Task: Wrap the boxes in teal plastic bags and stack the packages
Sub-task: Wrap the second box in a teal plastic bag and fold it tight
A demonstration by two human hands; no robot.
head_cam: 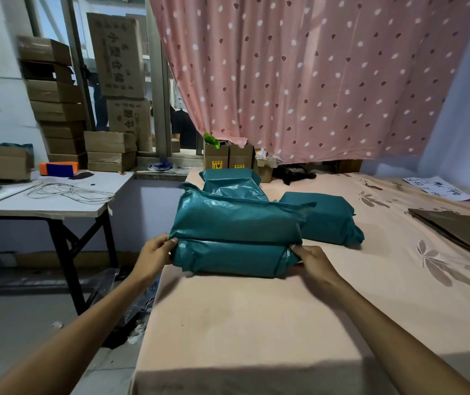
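Two teal-wrapped packages lie stacked at the left edge of the pink-covered bed (pixel 256 315): the top package (pixel 236 218) rests on the bottom package (pixel 233 258). My left hand (pixel 155 256) grips the stack's left end, thumb on the seam between the two. My right hand (pixel 312 259) holds the bottom package's right end. Another teal package (pixel 327 216) lies behind to the right, and a third one (pixel 232 182) sits further back.
Flattened brown cardboard (pixel 461 229) and a handwritten paper (pixel 439 188) lie at the bed's right. A white folding table (pixel 48 201) with cables (pixel 71 192) stands left, with stacked cardboard boxes (pixel 57 109) behind it. Small cartons (pixel 228 158) stand under the pink curtain (pixel 313 75).
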